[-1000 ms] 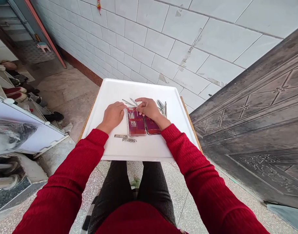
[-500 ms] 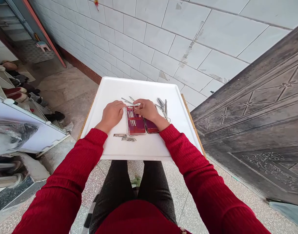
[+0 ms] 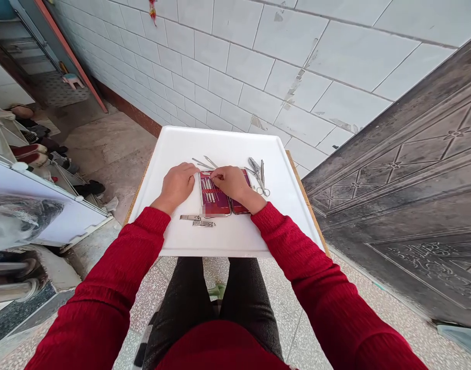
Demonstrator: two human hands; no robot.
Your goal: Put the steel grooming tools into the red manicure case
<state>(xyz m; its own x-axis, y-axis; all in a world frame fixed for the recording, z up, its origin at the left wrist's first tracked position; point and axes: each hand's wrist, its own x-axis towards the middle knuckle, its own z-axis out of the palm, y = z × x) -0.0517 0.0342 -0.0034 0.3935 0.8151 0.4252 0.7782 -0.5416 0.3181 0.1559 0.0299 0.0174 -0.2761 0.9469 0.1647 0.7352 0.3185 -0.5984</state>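
Observation:
An open manicure case [image 3: 223,206] with a purple-red lining lies on a white tabletop, several slim metal tools [image 3: 209,190] strapped in its left half. At the upper left corner of the case, my left hand [image 3: 177,186] is curled with its fingertips against the edge. My right hand [image 3: 234,182] hovers over the middle of the case, thumb and fingers pinched near the tops of the tools. Whatever sits in that pinch is hidden. Two nail clippers [image 3: 203,223] lie in front of the case. Beyond it are thin metal tools [image 3: 202,163].
Scissors [image 3: 263,180] and another plier-like metal tool [image 3: 253,164] lie right of the case. The white tabletop [image 3: 220,244] has a raised rim. Behind it rises a tiled wall [image 3: 220,61]; a dark carved door [image 3: 393,205] stands right, a shoe rack [image 3: 46,190] left.
My right hand has come slightly toward me over the case, its fingers lower and more curled. My left hand keeps its place at the case's edge. The view has shifted a little.

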